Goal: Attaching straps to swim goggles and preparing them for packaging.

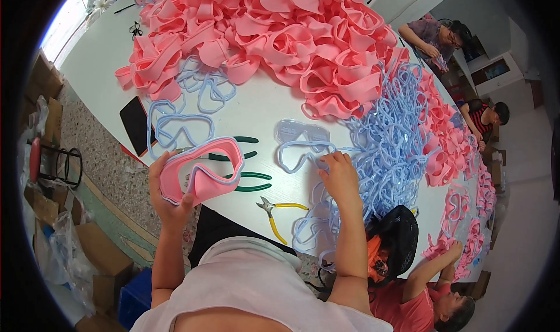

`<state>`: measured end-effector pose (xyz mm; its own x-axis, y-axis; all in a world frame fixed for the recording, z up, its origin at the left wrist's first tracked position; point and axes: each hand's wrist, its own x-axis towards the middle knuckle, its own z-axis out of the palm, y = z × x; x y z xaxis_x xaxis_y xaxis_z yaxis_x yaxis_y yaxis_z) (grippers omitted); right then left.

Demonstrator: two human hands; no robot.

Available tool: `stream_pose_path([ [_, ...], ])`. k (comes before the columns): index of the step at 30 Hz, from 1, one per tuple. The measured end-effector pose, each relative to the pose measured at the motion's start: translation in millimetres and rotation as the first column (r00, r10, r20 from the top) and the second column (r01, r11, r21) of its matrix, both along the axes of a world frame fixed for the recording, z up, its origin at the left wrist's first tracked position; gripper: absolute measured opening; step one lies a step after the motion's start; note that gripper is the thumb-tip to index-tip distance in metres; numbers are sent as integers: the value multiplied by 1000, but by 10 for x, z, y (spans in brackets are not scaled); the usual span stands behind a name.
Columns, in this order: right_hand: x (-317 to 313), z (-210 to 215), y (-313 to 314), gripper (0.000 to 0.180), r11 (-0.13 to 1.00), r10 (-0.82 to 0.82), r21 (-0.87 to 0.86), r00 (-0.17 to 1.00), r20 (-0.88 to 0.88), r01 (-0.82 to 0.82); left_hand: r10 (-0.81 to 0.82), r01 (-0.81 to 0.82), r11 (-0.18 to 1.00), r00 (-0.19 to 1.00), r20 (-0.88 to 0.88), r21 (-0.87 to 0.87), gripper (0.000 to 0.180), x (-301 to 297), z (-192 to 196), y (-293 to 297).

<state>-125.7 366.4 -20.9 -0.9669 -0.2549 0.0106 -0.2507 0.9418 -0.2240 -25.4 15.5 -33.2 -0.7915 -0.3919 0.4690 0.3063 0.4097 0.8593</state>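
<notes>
My left hand (169, 195) grips a pink diving-mask skirt (219, 183) with a light blue frame around its rim, raised over the table's near left edge. On the table, my right hand (340, 177) has its fingers closed at the right end of a loose light blue mask frame (283, 157). Just behind that frame lies a clear plastic mask lens (300, 132), partly overlapped by it. Green-handled pliers (256, 181) and yellow-handled side cutters (269, 210) rest between my arms. The heads of the green-handled tools are partly hidden behind the mask.
Pink skirts (280, 28) are heaped across the far side. A tangle of blue frames (391, 133) fills the right. More frames (181, 128) and a black phone (135, 125) lie left. A black bag (399, 238) sits near my right elbow. Several people work along the table at right.
</notes>
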Motion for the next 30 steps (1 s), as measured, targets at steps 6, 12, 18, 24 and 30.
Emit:
stream_pose_path([
  [6,-12,23,57,16,993,-2,120,991,133,-14,6,-6,1000,1000,21,-8,87,31,-57,-66],
  [12,-390,204,-191,18,996,60,-58,994,-88,-65,37,-38,999,999,32,12,87,79,-34,-72],
  [18,-944,-371,-246,30,974,205,132,968,-145,-187,13,-16,995,1000,-26,-101,89,62,-101,-22],
  [24,-933,-147,-370,28,985,153,106,968,-200,-134,22,-21,999,1000,12,-29,94,144,-162,-115],
  [30,-892,209,-414,27,935,125,-254,901,-415,-247,-39,37,996,999,-18,-83,84,63,19,6],
])
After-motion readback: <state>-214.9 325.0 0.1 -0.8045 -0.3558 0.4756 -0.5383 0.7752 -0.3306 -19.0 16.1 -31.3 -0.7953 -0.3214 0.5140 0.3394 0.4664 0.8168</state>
